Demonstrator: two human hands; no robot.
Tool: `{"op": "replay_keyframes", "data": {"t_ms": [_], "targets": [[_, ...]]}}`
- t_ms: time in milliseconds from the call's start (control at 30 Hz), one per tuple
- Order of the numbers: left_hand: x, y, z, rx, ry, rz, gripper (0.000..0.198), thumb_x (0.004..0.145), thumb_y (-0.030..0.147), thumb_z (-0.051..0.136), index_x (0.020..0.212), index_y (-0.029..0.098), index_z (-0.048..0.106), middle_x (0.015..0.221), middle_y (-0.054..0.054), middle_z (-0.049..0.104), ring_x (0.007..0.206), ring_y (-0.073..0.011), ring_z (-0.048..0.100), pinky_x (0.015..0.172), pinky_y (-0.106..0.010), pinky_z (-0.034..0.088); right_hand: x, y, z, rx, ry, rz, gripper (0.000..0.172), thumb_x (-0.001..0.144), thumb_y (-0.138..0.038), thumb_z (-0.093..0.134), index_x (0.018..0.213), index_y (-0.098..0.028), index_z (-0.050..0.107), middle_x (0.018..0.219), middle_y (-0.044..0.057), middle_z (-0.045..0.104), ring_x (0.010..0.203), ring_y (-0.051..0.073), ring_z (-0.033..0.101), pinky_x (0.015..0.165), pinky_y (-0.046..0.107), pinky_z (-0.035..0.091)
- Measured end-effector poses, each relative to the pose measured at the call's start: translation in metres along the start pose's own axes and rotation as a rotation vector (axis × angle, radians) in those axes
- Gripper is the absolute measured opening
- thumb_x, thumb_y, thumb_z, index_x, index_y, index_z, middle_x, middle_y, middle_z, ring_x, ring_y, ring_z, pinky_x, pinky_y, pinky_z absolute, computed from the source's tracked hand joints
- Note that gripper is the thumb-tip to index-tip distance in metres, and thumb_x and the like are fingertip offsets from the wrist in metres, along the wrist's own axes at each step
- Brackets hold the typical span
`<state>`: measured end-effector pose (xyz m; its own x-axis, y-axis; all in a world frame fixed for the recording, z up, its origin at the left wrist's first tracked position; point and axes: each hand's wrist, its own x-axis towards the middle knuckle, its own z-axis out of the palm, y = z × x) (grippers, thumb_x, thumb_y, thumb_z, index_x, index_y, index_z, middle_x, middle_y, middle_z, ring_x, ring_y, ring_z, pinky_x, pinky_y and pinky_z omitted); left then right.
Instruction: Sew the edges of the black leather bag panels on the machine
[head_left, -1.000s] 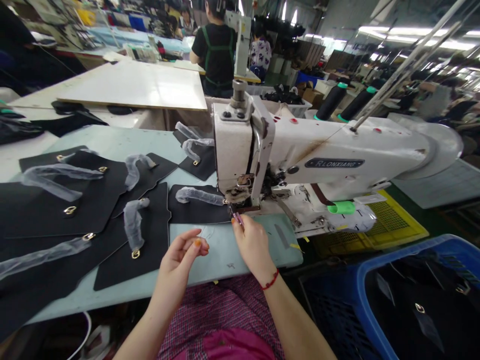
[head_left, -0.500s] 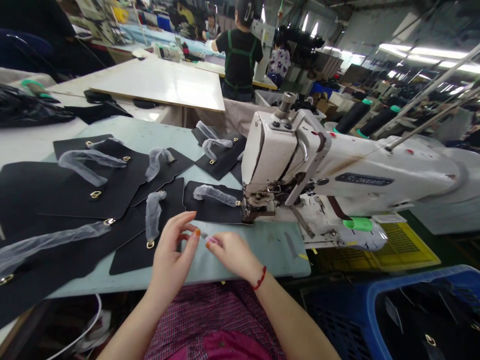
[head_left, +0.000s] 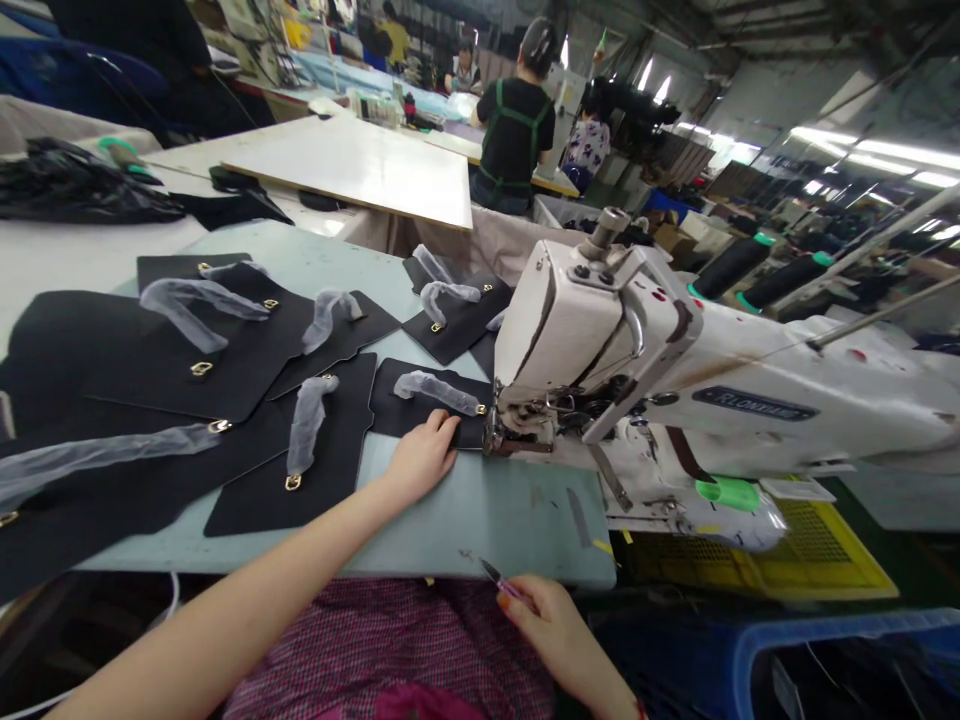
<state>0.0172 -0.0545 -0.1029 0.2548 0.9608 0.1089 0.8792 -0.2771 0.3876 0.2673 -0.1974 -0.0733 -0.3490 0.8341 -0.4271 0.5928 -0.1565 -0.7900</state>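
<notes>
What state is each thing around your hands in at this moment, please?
Left hand, resting on the black panel.
Right hand, holding a small pink-handled tool by the table edge.
Black panel, flat, one end at the presser foot.
Plastic-wrapped strap, lying on the panel.
Sewing machine, brown-stained arm.

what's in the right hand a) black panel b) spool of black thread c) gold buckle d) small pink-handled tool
d, the right hand pinches the small pink-handled tool in its fingers, while the left hand lies on a black panel.
</notes>
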Motion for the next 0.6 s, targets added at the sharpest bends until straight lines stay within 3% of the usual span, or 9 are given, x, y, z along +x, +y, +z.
{"op": "replay_keyframes", "data": {"t_ms": [100, 200, 333, 400, 467, 600], "targets": [[0.043, -0.008, -0.004, 0.04, 0.027, 0.008, 0.024, 0.088, 0.017, 0.05, 0.109, 0.015, 0.061, 0.121, -0.015, 0.055, 0.091, -0.0256, 0.062, 0.079, -0.037, 0.046, -0.005, 0.017, -0.003, 0.057, 0.071, 0.007, 0.044, 0.093, -0.052, 0.047, 0.086, -0.014, 0.068, 0.08, 0.004, 0.066, 0.074, 0.018, 0.059, 0.065, 0.023, 0.042], [0.081, -0.015, -0.017, 0.072, 0.064, 0.002, 0.022, 0.09, 0.012, 0.044, 0.098, 0.014, 0.064, 0.111, -0.014, 0.058, 0.091, -0.0261, 0.061, 0.076, -0.037, 0.045, -0.001, 0.028, -0.003, 0.055, 0.132, -0.001, 0.047, 0.092, -0.056, 0.046, 0.086, -0.015, 0.069, 0.079, 0.005, 0.067, 0.073, 0.019, 0.062, 0.064, 0.024, 0.046], [0.096, -0.017, -0.028, 0.067, 0.111, -0.014, 0.027, 0.09, 0.011, 0.042, 0.106, 0.014, 0.063, 0.114, -0.015, 0.058, 0.093, -0.0254, 0.062, 0.077, -0.036, 0.047, 0.016, 0.038, -0.013, -0.084, 0.286, -0.062, 0.045, 0.096, -0.051, 0.041, 0.098, -0.015, 0.068, 0.091, 0.01, 0.07, 0.085, 0.023, 0.066, 0.073, 0.028, 0.05], [0.079, -0.013, -0.029, 0.041, 0.111, 0.012, 0.029, 0.09, 0.013, 0.045, 0.115, 0.015, 0.06, 0.122, -0.014, 0.057, 0.1, -0.0256, 0.061, 0.085, -0.037, 0.048, 0.03, 0.039, -0.023, -0.27, 0.381, -0.07, 0.042, 0.097, -0.044, 0.039, 0.111, -0.014, 0.065, 0.102, 0.013, 0.07, 0.091, 0.026, 0.066, 0.079, 0.033, 0.05], [0.043, -0.005, -0.027, 0.008, 0.095, 0.055, 0.034, 0.09, 0.017, 0.048, 0.123, 0.015, 0.056, 0.131, -0.014, 0.054, 0.112, -0.0263, 0.057, 0.095, -0.037, 0.046, 0.045, 0.036, -0.034, -0.492, 0.469, -0.068, 0.039, 0.098, -0.037, 0.038, 0.118, -0.013, 0.062, 0.107, 0.014, 0.069, 0.092, 0.027, 0.066, 0.081, 0.037, 0.05], [-0.072, 0.018, -0.023, -0.149, 0.013, 0.203, 0.035, 0.094, 0.023, 0.043, 0.127, 0.019, 0.054, 0.134, -0.013, 0.053, 0.122, -0.0243, 0.052, 0.102, -0.039, 0.044, 0.069, 0.023, -0.049, -0.841, 0.667, -0.136, 0.035, 0.095, -0.027, 0.044, 0.122, -0.012, 0.06, 0.115, 0.019, 0.062, 0.104, 0.032, 0.057, 0.088, 0.046, 0.046]]}}
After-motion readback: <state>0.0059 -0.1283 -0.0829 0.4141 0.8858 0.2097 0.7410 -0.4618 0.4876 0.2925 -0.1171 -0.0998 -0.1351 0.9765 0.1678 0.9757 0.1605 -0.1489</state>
